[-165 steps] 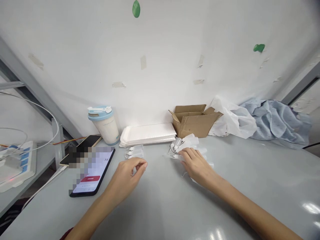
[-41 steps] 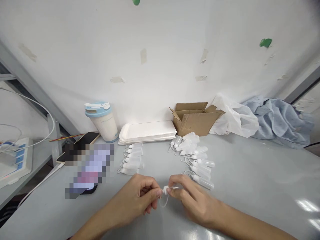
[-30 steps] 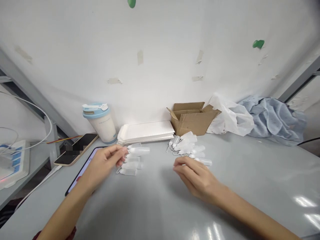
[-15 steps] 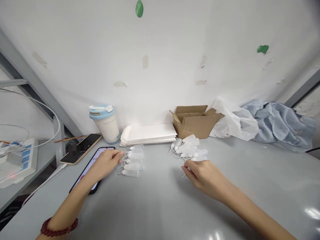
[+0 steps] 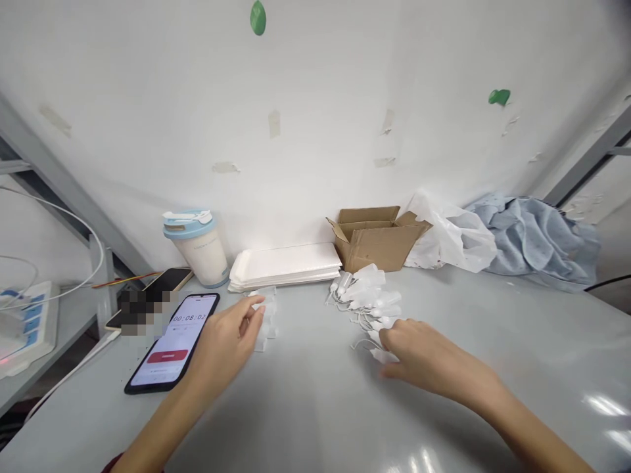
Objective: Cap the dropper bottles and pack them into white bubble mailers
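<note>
My left hand (image 5: 227, 345) hovers at the small row of bottles (image 5: 270, 316), fingers curled, thumb and forefinger a little apart with nothing showing between them. It hides the left ends of that row. My right hand (image 5: 434, 358) is at the near end of the pile of bottles (image 5: 365, 289), thumb spread below the fingers and the nearest bottle (image 5: 383, 356) between them; whether I grip it, I cannot tell. Both groups lie on the grey table (image 5: 315, 407), well apart.

Around me it is fairly crowded. The phone (image 5: 175, 341) lies right beside my left wrist, its lower edge close against my forearm. A second phone (image 5: 170, 279) lies beyond it, near the cup (image 5: 204, 256) with its blue lid. Behind the row sits a flat white stack (image 5: 286, 264); the open carton (image 5: 384, 248) stands just behind the pile. To the right of the carton come a crumpled bag (image 5: 456, 236) and a bunched blue cloth (image 5: 537, 240). Far left is a power strip (image 5: 44, 315).

The phone's screen reads 00:08:02 above a red button, whose words are too small for me. Pale lettering runs across the cup, too faint to read surely.
</note>
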Motion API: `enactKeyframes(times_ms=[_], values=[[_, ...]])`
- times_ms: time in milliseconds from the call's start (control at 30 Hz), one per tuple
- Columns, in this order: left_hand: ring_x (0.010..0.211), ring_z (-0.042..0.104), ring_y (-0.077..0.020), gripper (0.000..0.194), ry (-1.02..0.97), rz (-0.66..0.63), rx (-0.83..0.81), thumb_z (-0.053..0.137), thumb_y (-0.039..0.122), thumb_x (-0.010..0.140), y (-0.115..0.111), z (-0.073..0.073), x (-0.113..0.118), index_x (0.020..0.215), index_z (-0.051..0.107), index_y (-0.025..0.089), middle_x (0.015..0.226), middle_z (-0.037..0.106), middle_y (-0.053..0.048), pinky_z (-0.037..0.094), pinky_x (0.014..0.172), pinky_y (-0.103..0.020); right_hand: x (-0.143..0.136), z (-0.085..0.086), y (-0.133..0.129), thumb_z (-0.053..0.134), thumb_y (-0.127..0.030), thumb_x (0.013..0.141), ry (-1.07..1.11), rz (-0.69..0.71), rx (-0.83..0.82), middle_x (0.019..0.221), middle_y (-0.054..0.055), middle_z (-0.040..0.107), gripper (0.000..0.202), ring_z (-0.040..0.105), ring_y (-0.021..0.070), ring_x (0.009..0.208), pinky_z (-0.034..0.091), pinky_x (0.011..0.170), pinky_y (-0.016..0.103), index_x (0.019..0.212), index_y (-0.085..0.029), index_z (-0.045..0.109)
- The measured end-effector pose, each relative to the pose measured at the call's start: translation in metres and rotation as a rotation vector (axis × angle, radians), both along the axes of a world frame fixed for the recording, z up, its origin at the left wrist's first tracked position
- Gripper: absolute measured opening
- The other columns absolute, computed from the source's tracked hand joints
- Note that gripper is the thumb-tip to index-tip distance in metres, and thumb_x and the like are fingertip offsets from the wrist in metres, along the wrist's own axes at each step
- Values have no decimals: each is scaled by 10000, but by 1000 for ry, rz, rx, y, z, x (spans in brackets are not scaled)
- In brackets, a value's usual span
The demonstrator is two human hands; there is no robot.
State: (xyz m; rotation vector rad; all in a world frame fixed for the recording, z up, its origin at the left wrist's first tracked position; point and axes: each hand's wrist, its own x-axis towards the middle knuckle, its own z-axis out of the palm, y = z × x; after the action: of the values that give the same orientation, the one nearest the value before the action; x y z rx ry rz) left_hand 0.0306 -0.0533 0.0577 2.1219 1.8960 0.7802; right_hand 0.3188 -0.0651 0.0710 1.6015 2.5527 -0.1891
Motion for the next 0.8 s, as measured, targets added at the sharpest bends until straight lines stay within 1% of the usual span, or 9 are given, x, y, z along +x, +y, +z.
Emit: enactKeyframes(times_ms=[67,167,267,333,400,433,500,700,800], values=[[543,503,-165,367,12,-49,-28,364,394,890,-5,-1,8,1056,599,166,627,593,2,387,585,-265,-2,-2,0,658,-197,706,-16,21,-63,627,44,572,225,547,194,585,227,476,250,543,-170,505],[544,493,-163,341,34,-157,-102,352,372,903,-12,-3,19,1003,618,185,626,590,-2,377,580,-265,-6,-6,0,592,-157,704,-19,89,-143,612,44,564,189,539,182,569,206,474,250,536,-162,506],[569,508,-157,315,-30,-311,-232,367,356,906,-22,-7,30,960,637,203,659,615,-7,372,576,-254,-11,-9,-2,563,-170,707,81,163,-172,583,19,541,118,501,153,539,213,480,249,591,-162,543],[604,526,-150,298,-119,-419,-348,402,352,898,-27,-10,36,1047,617,209,731,644,-6,383,585,-241,-15,-9,-4,556,-175,719,184,213,-177,610,2,542,74,473,130,544,238,494,242,645,-166,558],[634,534,-140,323,-193,-496,-434,433,351,890,-31,-12,40,1155,567,223,806,655,-1,395,598,-229,-18,-7,-5,543,-166,734,268,259,-175,664,-7,544,51,448,110,556,264,515,232,686,-168,561],[643,534,-137,333,-217,-515,-460,438,349,889,-33,-13,42,1178,553,228,826,654,1,398,600,-225,-20,-6,-6,537,-164,741,298,279,-177,687,-10,540,49,435,102,557,272,522,229,698,-167,560],[658,537,-135,315,-251,-522,-483,440,343,889,-33,-13,43,1147,574,220,824,651,-1,400,599,-220,-23,-5,-6,535,-171,750,331,303,-184,710,-16,519,51,413,91,553,274,526,224,702,-165,554],[653,539,-133,249,-316,-476,-503,437,318,887,-32,-4,44,922,644,184,728,642,0,381,575,-211,-26,-7,-6,537,-164,750,367,313,-193,754,-22,479,49,393,81,560,276,531,219,701,-167,530],[617,514,-121,253,-315,-490,-489,439,298,880,-32,-1,45,812,649,176,687,626,7,361,554,-209,-27,-9,-6,541,-162,747,402,322,-216,756,-26,463,63,393,78,566,286,538,215,692,-169,512]])
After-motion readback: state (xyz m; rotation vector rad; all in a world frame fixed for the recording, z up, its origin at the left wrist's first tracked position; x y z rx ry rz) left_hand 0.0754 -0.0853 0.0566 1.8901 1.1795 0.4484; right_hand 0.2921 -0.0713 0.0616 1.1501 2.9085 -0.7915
